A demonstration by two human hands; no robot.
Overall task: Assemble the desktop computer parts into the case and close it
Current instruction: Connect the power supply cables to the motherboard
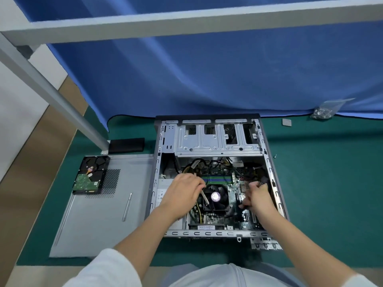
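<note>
Inside the open case (271,162), the left hand (183,192) pinches a pale strip beside the fan (215,197); the right hand (257,196) curls round something dark, its identity hidden.

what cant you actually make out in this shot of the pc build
- Head view: what the right hand grips is hidden by its curled fingers and dark cables.
- The thin pale stick under the left hand beside the cooler fan: that grip is covered by the hand.
- Contents of the clear bag are too small to identify.
- Label text on the hard drive is too small to read.
</note>
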